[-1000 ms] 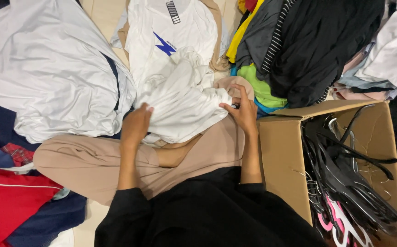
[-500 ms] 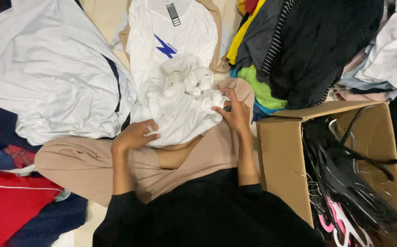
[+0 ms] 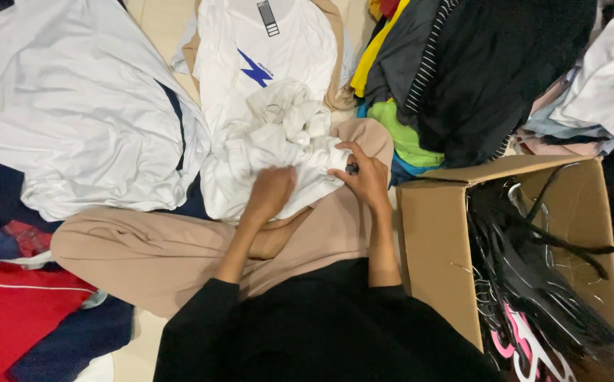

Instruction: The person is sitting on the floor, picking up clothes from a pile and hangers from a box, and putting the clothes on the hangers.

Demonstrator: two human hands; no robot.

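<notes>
A crumpled white garment [image 3: 264,152] lies on my lap, over my beige trousers [image 3: 151,247]. My left hand [image 3: 270,192] rests on its lower middle, fingers curled into the cloth. My right hand [image 3: 363,173] pinches the garment's right edge together with a small dark object. A thin metal hanger hook shows in the folds near the top of the garment.
A white shirt with a blue lightning mark [image 3: 264,56] lies ahead. A large white cloth [image 3: 73,106] is at left, red and navy clothes [image 3: 16,311] at lower left. A dark and coloured clothes pile [image 3: 462,71] is at right. A cardboard box [image 3: 434,233] of black hangers [image 3: 540,283] stands at right.
My left hand has moved right from the garment's left edge to its middle. My right hand has stayed at the garment's right edge. The garment is bunched more tightly.
</notes>
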